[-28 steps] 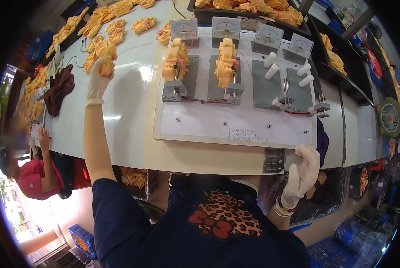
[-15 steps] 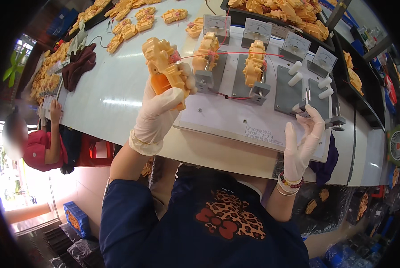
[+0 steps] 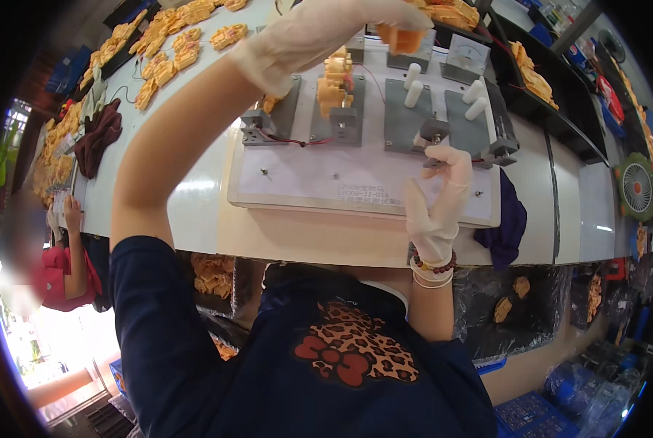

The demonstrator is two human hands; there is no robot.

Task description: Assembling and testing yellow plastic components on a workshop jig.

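My left hand (image 3: 333, 33), white-gloved, reaches across the top of the test board (image 3: 297, 179). Its fingers are closed on an orange plastic part (image 3: 401, 40), mostly hidden behind the glove, near the parts bin's front edge. My right hand (image 3: 439, 197), also gloved, is at the front of a grey fixture plate (image 3: 406, 117) with white pegs (image 3: 414, 93). Its fingertips grip the small grey clamp block (image 3: 436, 130) there. Another plastic part (image 3: 335, 84) stands in the fixture to the left, and one more (image 3: 270, 103) shows partly under my left forearm.
Panel meters (image 3: 465, 57) stand along the board's back. Several plastic parts (image 3: 187, 47) lie on the table at far left. A dark bin (image 3: 567, 120) runs along the right, near a green fan (image 3: 636, 186). A purple cloth (image 3: 505, 219) hangs by the board; a co-worker (image 3: 63, 274) sits left.
My left hand has swung up and right with the plastic part, over the meters. The view has shifted right. My right hand stays by the clamp block.
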